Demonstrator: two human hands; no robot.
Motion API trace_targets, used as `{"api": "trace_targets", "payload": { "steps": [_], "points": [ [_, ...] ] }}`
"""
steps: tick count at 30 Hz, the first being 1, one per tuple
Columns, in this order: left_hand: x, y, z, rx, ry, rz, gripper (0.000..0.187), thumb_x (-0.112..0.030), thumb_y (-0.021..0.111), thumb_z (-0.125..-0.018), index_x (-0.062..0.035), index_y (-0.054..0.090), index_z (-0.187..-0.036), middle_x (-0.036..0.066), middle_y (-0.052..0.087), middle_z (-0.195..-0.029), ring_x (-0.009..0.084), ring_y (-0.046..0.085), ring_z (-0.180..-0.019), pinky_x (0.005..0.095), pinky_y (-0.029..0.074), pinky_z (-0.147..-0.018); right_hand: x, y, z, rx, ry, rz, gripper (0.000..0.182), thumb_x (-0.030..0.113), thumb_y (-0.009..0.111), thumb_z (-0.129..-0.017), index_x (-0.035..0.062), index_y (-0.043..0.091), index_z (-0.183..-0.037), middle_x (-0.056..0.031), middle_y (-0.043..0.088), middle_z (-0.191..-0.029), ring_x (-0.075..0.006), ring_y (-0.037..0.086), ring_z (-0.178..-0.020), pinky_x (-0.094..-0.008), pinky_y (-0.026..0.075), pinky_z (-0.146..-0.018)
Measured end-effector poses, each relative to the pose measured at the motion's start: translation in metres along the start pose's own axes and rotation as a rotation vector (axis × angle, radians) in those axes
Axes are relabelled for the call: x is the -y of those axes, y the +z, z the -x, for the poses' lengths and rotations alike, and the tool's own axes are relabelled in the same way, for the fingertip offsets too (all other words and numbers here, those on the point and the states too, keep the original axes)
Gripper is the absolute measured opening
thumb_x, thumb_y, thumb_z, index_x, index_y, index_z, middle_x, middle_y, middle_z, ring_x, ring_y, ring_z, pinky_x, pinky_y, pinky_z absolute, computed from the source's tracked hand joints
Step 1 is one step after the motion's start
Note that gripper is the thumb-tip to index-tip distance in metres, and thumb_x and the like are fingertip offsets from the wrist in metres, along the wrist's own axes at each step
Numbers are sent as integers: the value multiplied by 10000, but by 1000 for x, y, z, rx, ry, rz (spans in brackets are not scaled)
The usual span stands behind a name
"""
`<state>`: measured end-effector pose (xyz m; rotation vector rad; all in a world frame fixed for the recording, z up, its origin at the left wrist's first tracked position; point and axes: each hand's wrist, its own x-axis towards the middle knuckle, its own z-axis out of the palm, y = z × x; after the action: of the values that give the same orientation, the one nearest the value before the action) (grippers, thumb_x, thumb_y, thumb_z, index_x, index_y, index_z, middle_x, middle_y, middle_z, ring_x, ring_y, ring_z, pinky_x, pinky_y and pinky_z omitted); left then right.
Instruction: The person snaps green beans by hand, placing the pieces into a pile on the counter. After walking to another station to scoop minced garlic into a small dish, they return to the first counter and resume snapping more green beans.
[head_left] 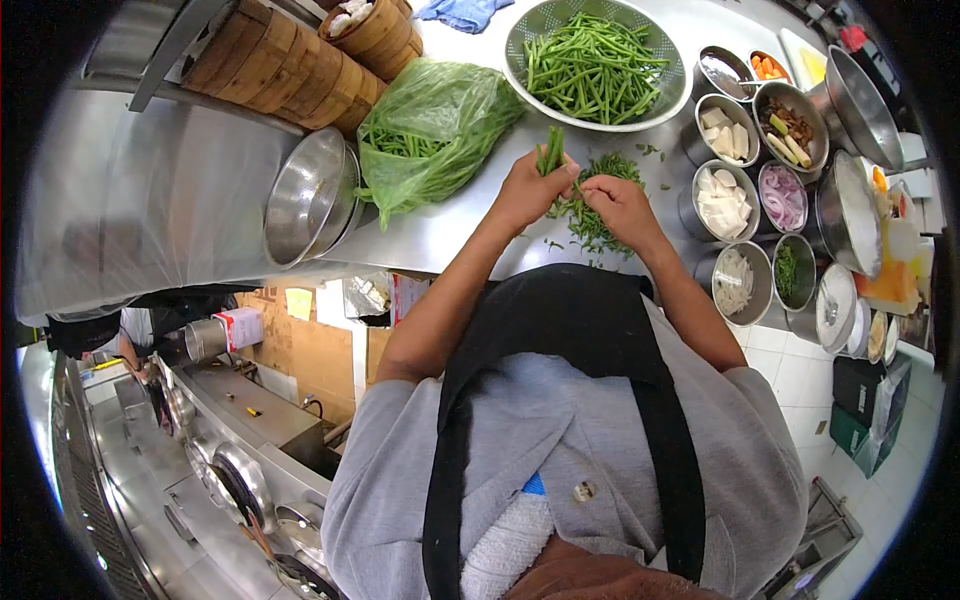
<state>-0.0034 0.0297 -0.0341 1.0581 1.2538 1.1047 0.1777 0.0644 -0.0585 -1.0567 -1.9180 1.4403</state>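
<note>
My left hand [533, 190] is closed round a small bunch of green beans [551, 148], whose ends stick up above the fingers. Close beside it, my right hand [618, 208] is pinched at the lower ends of the bunch; the fingertips of both hands nearly meet. Beneath and behind the hands lies a pile of trimmed bean ends [598, 228] on the steel counter [460, 232]. Beyond them stands a perforated metal colander [520, 62] full of green beans. To the left, an open green plastic bag [462, 100] holds more beans.
Metal bowls [312, 195] and bamboo steamers [270, 70] stand at the left. Several metal containers with onion [782, 196], tofu-like pieces [725, 136] and herbs line the right. A blue cloth [462, 12] lies at the back. Another person [136, 335] is at the far left, by the stoves.
</note>
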Motion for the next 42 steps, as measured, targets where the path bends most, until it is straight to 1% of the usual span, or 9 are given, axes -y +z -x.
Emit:
{"api": "trace_targets", "payload": {
  "steps": [7,10,13,16,19,20,28,34,42],
  "points": [
    [-20,11,-1,45,110,-86,143,-168,602,-906,-34,566,-940,23,588,-728,92,546,-670,244,434,-608,-2,-3,-8,-104,-46,-23,193,181,572,-836,22,659,-902,-68,614,-701,-154,579,-645,-307,452,-615],
    [-21,18,1,19,143,-138,137,-169,585,-910,-34,560,-917,16,577,-718,92,539,-659,251,434,-597,-4,-6,-16,-343,-12,165,190,177,571,-833,5,651,-845,-37,566,-642,-126,529,-554,-282,414,-513],
    [-27,13,0,-1,146,-72,130,-159,560,-900,-29,554,-910,26,587,-725,106,547,-658,262,445,-609,-11,-29,-14,-225,327,-606,161,165,560,-830,16,620,-813,9,469,-571,-78,425,-458,-242,326,-411],
    [13,0,-16,-10,-73,-441,151,-175,573,-877,-28,551,-900,46,591,-717,125,568,-664,276,455,-611,-2,-32,-9,-141,210,-1046,132,168,558,-851,45,584,-811,50,367,-539,-40,324,-414,-201,236,-364],
    [33,11,-9,40,13,-781,189,-183,637,-818,-23,574,-895,97,626,-747,174,608,-698,330,481,-646,-8,-34,-7,-83,174,-1152,140,179,560,-879,45,573,-840,49,359,-538,-44,334,-408,-199,257,-363],
    [37,16,-8,64,11,-913,197,-186,646,-810,-22,582,-900,105,633,-757,180,613,-702,338,484,-654,-8,-36,-5,-115,196,-1094,149,186,564,-883,44,574,-839,48,362,-539,-44,332,-407,-201,257,-362],
    [23,5,-14,66,-109,-494,210,-160,748,-717,-10,631,-807,49,628,-688,144,581,-639,296,470,-628,-11,-32,-2,-155,364,-461,202,189,591,-866,-2,640,-911,21,551,-646,-49,464,-541,-225,384,-494],
    [-2,1,-10,111,-142,-612,208,-168,725,-686,-14,622,-780,53,610,-655,145,568,-612,304,463,-606,2,-22,-6,73,161,-218,240,193,603,-849,-19,647,-953,-24,636,-766,-118,551,-700,-284,446,-652],
    [-20,5,-5,141,-97,-739,208,-183,680,-690,-22,629,-813,87,622,-682,159,567,-632,322,466,-631,-6,-23,-12,132,107,114,207,179,603,-802,-7,665,-868,-65,632,-701,-118,556,-649,-293,449,-612]
  ]
}}
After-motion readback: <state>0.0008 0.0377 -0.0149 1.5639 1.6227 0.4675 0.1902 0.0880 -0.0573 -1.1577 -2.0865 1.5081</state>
